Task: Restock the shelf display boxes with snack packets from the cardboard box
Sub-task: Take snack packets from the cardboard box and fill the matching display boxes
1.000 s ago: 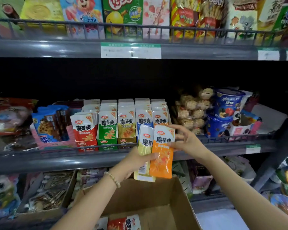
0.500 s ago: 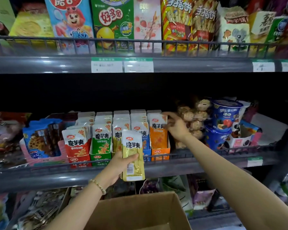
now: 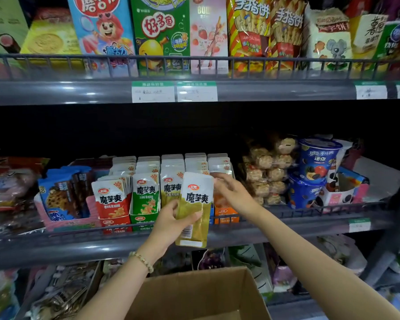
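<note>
My left hand (image 3: pixel 171 224) grips an upright yellow snack packet (image 3: pixel 195 204) by its lower left edge, in front of the middle shelf. It covers most of the blue display box (image 3: pixel 211 215). My right hand (image 3: pixel 234 195) hovers just right of the packet's top corner, fingers loosely bent and empty, in front of the orange display box (image 3: pixel 225 214). Red (image 3: pixel 114 224) and green (image 3: pixel 143 219) display boxes and a yellow row (image 3: pixel 171 188) stand to the left, filled with packets. The cardboard box (image 3: pixel 194 294) sits open below; its inside is out of view.
A wire rail (image 3: pixel 310 210) runs along the middle shelf's front edge. Blue cookie packs in a pink tray (image 3: pixel 62 199) stand left of the display boxes; wrapped puffs (image 3: pixel 266 172) and blue cups (image 3: pixel 316 162) stand right. The top shelf (image 3: pixel 56 91) overhangs closely.
My right hand placed the orange packet into the orange display box, then drew back toward the yellow packet. My left hand lifted the yellow packet up and rightward.
</note>
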Demonstrator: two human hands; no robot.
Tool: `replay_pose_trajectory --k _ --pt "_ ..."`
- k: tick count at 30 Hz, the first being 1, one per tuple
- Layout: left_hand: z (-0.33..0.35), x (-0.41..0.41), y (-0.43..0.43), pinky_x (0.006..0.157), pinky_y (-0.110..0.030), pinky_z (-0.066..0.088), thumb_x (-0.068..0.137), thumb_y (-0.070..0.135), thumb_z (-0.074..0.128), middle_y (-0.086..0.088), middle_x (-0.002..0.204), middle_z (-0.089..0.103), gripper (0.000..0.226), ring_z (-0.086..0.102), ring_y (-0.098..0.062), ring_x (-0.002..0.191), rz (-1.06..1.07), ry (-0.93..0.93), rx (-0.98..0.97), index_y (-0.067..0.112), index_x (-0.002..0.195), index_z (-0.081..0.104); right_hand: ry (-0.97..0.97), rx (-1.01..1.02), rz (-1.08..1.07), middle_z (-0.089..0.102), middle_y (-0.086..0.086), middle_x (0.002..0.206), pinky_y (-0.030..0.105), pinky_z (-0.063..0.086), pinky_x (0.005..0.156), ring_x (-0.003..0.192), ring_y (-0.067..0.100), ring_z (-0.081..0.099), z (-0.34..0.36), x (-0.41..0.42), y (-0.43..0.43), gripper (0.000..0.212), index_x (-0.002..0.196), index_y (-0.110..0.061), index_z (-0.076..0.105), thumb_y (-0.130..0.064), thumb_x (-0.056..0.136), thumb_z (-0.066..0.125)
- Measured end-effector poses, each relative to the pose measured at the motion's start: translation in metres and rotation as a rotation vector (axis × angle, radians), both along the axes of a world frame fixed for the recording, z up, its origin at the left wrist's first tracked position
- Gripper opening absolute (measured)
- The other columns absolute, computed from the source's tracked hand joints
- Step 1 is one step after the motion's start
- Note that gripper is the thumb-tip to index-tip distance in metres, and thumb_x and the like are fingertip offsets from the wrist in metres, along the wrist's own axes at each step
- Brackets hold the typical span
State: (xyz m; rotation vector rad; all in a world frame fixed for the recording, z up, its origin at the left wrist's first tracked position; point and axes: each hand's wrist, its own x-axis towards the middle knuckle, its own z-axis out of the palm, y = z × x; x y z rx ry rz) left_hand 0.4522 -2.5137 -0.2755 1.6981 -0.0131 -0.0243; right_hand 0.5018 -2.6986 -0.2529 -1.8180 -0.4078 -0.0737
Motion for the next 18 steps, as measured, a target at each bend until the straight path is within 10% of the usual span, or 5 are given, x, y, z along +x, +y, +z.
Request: replay_pose_trajectory --k 8,15,18 --pt "0.013 -0.012 0.005 0.063 -0.013 0.051 0.075 0.018 0.078 0.004 0.094 0.073 0.050 0.070 -0.007 0.083 -0.014 -0.090 0.046 0.013 0.117 0.051 0.105 0.103 0.094 0.071 0.003 0.105 0.022 0.056 0.070 0.091 0.010 0.070 0.007 -0.029 0.019 0.034 0.121 -0.014 0.059 -0.018 0.087 0.065" --pt "0.011 -0.035 -0.002 0.114 -0.034 0.023 0.077 0.065 0.059 0.017 0.148 0.013 0.095 0.014 -0.009 0.139 0.081 -0.423 0.784 0.031 0.150 0.008 0.007 0.275 -0.065 0.068 0.000 0.099 0.025 0.056 0.057 0.085 0.014 0.067 0.009 -0.038 0.049 0.032 0.106 -0.022 0.060 -0.009 0.081 0.073" --pt "0.006 -0.036 0.000 0.108 -0.020 0.029 0.092 0.042 0.053 0.009 0.147 0.030 0.068 0.032 -0.010 0.135 0.050 -0.488 0.714 0.027 0.149 0.018 -0.011 0.245 -0.017 0.064 0.001 0.099 0.022 0.056 0.063 0.079 0.003 0.066 0.011 -0.044 0.060 0.026 0.101 -0.020 0.054 -0.014 0.083 0.071"
